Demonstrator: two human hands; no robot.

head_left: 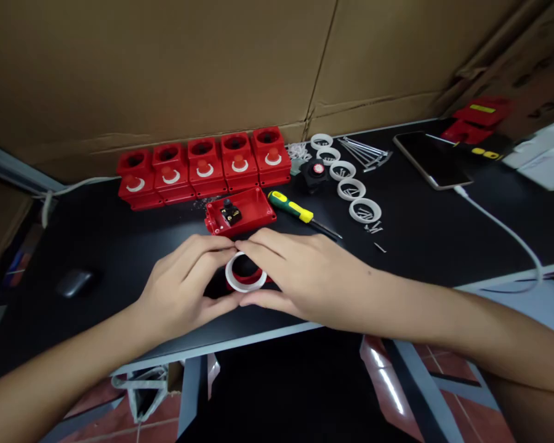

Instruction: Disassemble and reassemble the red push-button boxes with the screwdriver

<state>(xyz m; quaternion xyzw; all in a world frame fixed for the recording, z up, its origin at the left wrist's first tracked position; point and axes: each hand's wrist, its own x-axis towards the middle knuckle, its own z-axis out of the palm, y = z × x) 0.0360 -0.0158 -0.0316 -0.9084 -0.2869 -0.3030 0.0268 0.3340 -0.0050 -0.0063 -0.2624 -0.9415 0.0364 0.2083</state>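
Observation:
Both hands meet near the table's front edge around a white ring, which sits over a red part mostly hidden by my fingers. My left hand grips the ring's left side, thumb below and fingers above. From the right, my right hand closes on the ring in the same way. Just behind the hands lies an open red box with a black switch block inside. A green and yellow screwdriver rests to its right.
Several red housings stand in a row at the back. White rings with screws, long bolts, a black knob part and a phone with a cable lie right. A mouse is at left.

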